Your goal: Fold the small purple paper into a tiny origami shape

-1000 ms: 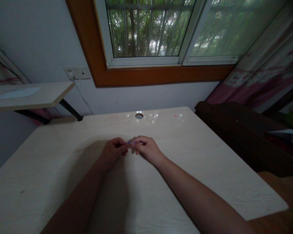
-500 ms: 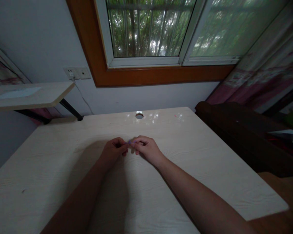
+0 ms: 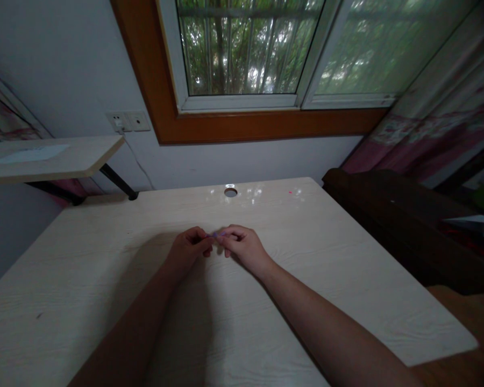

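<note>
Over the middle of the pale wooden desk, my left hand and my right hand are close together, fingertips almost meeting. Both pinch a small, thin purple-blue thing between thumb and fingers, one end in each hand. Only a short stretch of it shows in the gap; the fingers cover the rest, and it is too small for me to tell its kind. A shadow falls on the desk to the left of my left hand.
A raised shelf on black legs stands at the desk's back left, with a paper on it. A round cable hole lies near the back edge. Dark wooden furniture adjoins on the right. The window is behind.
</note>
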{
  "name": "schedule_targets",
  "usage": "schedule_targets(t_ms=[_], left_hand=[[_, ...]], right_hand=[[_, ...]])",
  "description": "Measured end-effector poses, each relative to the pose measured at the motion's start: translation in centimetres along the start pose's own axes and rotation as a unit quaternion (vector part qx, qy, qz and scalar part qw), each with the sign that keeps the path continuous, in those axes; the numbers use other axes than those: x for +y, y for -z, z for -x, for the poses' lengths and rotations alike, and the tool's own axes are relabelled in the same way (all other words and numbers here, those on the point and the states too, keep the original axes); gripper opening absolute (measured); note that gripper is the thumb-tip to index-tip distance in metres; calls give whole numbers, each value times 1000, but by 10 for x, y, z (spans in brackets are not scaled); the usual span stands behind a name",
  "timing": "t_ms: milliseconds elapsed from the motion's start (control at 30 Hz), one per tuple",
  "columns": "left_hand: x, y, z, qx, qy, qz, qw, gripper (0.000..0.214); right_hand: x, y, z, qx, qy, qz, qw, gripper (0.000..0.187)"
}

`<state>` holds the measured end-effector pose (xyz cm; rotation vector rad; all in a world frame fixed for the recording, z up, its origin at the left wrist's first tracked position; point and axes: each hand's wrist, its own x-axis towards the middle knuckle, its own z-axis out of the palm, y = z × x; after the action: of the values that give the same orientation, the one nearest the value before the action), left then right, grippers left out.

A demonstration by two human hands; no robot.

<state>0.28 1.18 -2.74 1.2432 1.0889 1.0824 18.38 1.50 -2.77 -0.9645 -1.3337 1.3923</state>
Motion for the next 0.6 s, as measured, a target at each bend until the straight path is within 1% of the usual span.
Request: schedule_targets(t_ms=[100,233,367,600], left_hand=[[5,-2,-1,11,-8,-13,1000,25],[4,-3,-2,30,-23,14,999,26],[1,-2,-3,33,-44,25,998,24],[0,0,-3,52,-80,-6,995,25]], right_hand=[[3,1,-1,25,20,24,999,24],[5,3,-2,48,44,58,996,26],[5,3,-1,52,58,63,995,26],[7,3,-1,41,79,78,993,25]])
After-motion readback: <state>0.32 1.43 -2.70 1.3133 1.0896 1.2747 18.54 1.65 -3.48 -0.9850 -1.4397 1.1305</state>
